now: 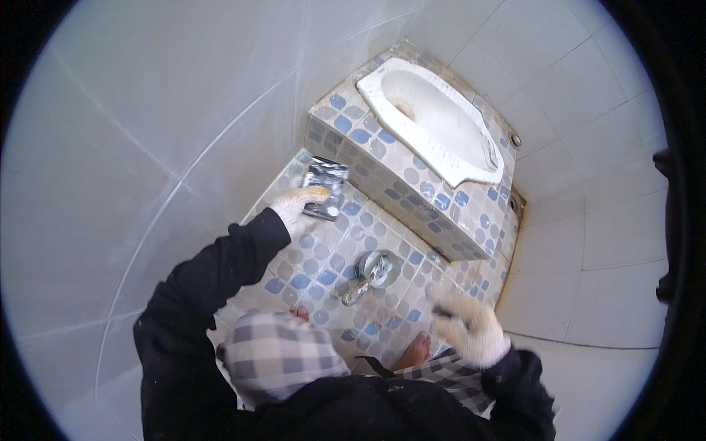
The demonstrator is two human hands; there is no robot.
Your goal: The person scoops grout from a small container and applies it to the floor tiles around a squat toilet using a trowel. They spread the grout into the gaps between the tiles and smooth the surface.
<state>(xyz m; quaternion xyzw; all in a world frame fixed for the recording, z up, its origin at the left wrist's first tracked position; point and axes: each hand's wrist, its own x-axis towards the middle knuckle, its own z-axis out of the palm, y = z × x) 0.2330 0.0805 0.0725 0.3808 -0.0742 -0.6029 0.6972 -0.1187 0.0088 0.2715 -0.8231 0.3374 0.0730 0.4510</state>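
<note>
The pale wall (147, 140) rises on my left, filling much of my view. Below lies the leaf-patterned floor (307, 257), with a tiled platform (412, 184) raised beyond it and a white squat toilet (437, 121) set in its top. Near the platform's corner, by the wall, I have a dark flat board (327, 176) streaked with white, pinched in my gloved left hand (294, 209), thumb over its face. My gloved right hand (471, 327) hangs over on the other side, fingers partly curled; blur keeps me from telling whether they hold anything. Between my hands a bowl (394, 272) sits on the floor, a handled tool (357, 292) lying across its rim. I judge the step in hand to be handling the board; moving it calls for a firm grip, as the streaks may be slippery. I can read no brand, label or writing
</note>
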